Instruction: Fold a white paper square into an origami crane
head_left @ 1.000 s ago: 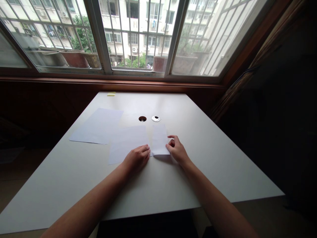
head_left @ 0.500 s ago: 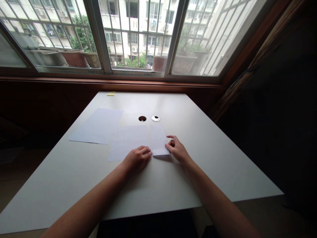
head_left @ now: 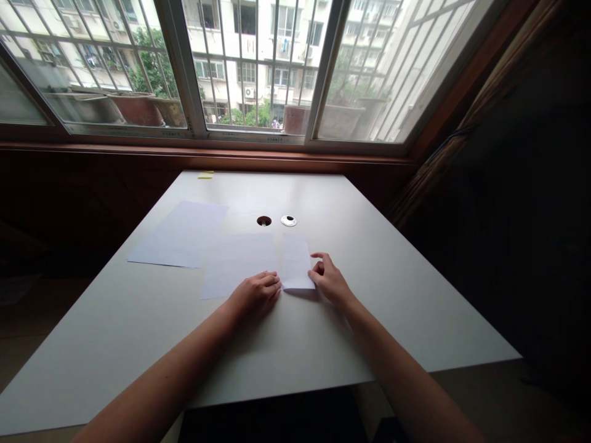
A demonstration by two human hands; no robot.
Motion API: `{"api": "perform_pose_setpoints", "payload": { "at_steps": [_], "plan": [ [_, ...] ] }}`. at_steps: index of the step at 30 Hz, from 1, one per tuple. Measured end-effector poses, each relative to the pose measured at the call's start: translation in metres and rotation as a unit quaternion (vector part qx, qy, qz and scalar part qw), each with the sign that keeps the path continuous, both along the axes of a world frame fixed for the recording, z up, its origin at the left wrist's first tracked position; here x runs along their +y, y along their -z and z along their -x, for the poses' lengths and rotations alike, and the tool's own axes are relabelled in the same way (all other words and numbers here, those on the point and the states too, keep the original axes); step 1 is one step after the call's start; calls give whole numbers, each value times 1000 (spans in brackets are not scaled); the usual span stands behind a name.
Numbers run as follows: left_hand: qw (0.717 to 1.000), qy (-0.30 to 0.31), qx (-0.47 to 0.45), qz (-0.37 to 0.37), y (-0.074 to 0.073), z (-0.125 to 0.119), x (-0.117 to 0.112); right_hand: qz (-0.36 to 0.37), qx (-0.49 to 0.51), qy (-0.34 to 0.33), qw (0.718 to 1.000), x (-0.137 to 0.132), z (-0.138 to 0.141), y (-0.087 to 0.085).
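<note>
A narrow white paper (head_left: pixel 295 258) lies in front of me, its near edge bent up slightly off the table. My right hand (head_left: pixel 327 278) pinches its right edge between thumb and fingers, with the index finger stretched out above. At its lower left corner, my left hand (head_left: pixel 263 288) presses down with the fingers together and curled; the fingertips partly hide that corner. A wider white sheet (head_left: pixel 240 261) lies flat just left of it, partly under my left hand. Whether the two are joined, I cannot tell.
Another white sheet (head_left: pixel 180 234) rests farther left on the white table (head_left: pixel 323 344). Beyond the papers are a round cable hole (head_left: pixel 264 221) and a round silver cover (head_left: pixel 289 221). Yellow tape (head_left: pixel 205 175) marks the far edge, below a barred window (head_left: pixel 258 67).
Both hands keep nearly the same place and grip on the paper. The whole view has shifted very slightly.
</note>
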State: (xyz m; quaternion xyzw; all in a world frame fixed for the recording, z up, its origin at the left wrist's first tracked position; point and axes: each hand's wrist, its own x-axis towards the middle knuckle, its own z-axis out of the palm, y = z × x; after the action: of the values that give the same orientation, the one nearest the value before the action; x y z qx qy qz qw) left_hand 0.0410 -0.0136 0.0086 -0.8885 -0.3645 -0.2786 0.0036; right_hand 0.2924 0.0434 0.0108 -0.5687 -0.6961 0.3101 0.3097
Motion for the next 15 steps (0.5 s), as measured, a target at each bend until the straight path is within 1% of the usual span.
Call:
{"api": "perform_pose_setpoints", "payload": {
  "at_steps": [3,9,15],
  "plan": [
    [1000,10,15,4,0,0,0,2,6,4,1000,-2,0,-2],
    [1000,13,12,4,0,0,1,0,3,9,1000,-2,-1,-1],
    [999,30,0,-19,3,2,1,-9,5,8,1000,1,-3,3]
  ]
}}
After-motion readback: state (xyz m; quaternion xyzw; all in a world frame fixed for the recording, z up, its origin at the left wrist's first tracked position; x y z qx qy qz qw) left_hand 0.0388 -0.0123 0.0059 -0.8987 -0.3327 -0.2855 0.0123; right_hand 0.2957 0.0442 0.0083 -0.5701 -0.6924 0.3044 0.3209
